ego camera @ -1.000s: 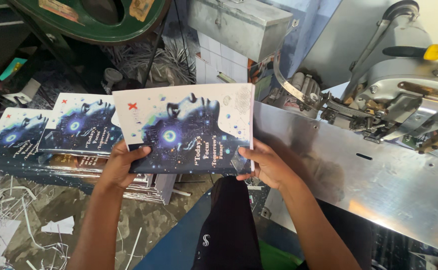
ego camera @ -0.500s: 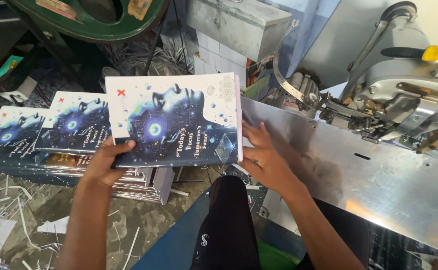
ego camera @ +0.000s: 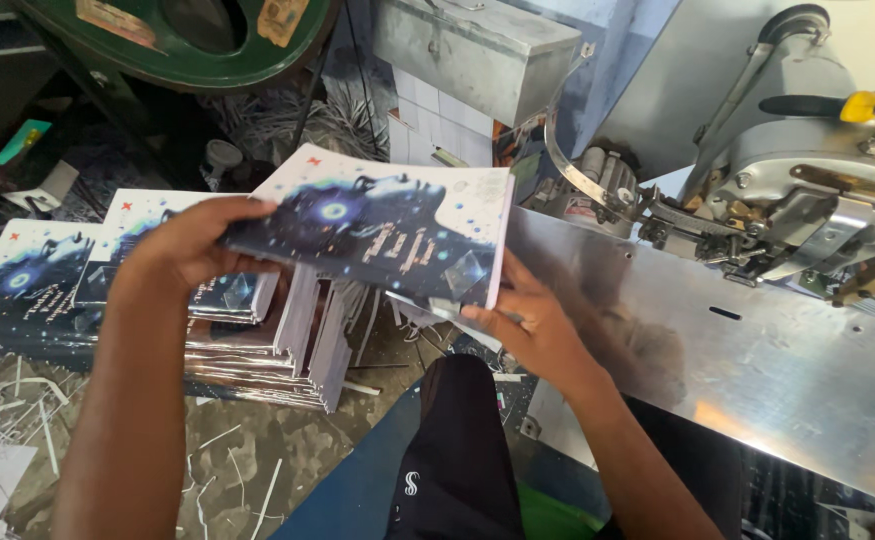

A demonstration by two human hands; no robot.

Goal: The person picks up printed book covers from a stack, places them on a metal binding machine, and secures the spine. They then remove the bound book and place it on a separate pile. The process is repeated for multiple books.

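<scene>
- Holding a blue book [ego camera: 377,235] flat, the left hand [ego camera: 182,245] grips at 9 o'clock.
- Right hand [ego camera: 532,330] fingers pinch its corner at 4 o'clock.
- More books [ego camera: 32,285] lie stacked at 9 o'clock.

Booklet held in two bare hands beside a steel machine table, seen from above.

Item: thin paperback booklet with a dark blue starry cover and white upper corner [ego camera: 382,235], tilted, gripped at its left edge by the left hand [ego camera: 187,245] and at its lower right corner by the right hand [ego camera: 532,330]. Beneath and to the left: stacks of matching dark blue booklets [ego camera: 47,285], spread in overlapping rows. Right: bright sheet-metal table [ego camera: 757,370] under a grey cast machine head [ego camera: 807,190]. Top: grey metal box [ego camera: 472,50]; green round machine part [ego camera: 187,40]. Floor: white paper trimmings [ego camera: 17,420]. Foreground: black-trousered knee [ego camera: 457,450].
</scene>
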